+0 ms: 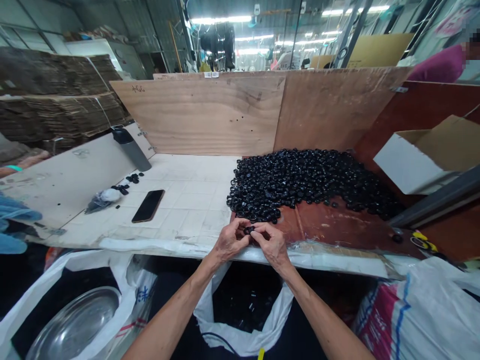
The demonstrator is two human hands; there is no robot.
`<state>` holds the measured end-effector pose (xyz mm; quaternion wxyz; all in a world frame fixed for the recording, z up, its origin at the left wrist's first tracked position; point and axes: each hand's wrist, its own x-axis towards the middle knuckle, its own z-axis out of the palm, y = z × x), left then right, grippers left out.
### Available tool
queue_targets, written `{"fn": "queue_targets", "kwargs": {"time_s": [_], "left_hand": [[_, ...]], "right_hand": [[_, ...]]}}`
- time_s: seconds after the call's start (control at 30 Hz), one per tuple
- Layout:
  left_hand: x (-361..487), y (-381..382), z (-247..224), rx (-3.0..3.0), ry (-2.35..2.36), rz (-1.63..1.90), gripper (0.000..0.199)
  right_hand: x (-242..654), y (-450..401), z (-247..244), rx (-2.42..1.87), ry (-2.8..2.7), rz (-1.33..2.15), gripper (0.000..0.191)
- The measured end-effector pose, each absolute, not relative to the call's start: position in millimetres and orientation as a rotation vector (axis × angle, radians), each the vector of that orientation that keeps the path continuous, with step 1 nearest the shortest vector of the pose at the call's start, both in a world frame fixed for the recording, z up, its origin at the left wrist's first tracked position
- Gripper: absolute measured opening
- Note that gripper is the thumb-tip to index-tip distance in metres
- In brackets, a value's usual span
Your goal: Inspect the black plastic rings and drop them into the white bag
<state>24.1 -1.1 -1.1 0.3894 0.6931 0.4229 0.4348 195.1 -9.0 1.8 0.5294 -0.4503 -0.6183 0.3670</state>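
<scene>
Both hands meet at the near edge of the tabletop (150, 220), drawn in narrow, with their fingertips pinching a small black ring (248, 230) that is partly hidden. The left hand (230, 239) and the right hand (272, 245) almost touch, knuckles up. Just ahead of them lies a broad heap of glossy black plastic rings (303, 182), round and hollow, spread over a scuffed reddish-brown board (330, 225).

Below the table edge, a white plastic bag (243, 340) hangs open between the forearms, with small black pieces inside. To its left, a shiny steel basin (73, 320) sits in a white sack (48, 280). To the right bulges a woven white sack (412, 315) with red and blue stripes. An open cardboard box (423, 155) with a white outer face sits beyond the heap at the right.

On the pale, worn tabletop lie a black phone (148, 205), a small clear plastic bag (101, 201) holding something white, and a few loose black pieces (131, 178). A grey bottle (131, 148) with a black cap stands near the back. Rough plywood boards (198, 115) rise behind the tabletop. Stacks of flattened cardboard (56, 100) fill the far left, and another person's pink sleeve (438, 65) shows at the upper right.
</scene>
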Motion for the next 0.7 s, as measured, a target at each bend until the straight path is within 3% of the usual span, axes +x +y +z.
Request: {"fn": "queue_targets", "kwargs": {"time_s": [0.27,0.5,0.7], "left_hand": [[22.5,-3.7,0.1,1.512,0.882,1.187,0.037],[18.4,-3.5,1.0,1.697,0.907,1.209,0.025],[18.3,-4.7,7.9,1.866,0.928,1.221,0.023]], "right_hand": [[197.6,-12.2,-1.9,-1.093,-1.557,0.816,0.018],[195.6,-11.9,6.8,-1.127,-1.617,0.708,0.015],[193.3,-11.8,0.0,-1.2,-1.749,0.519,0.038]]}}
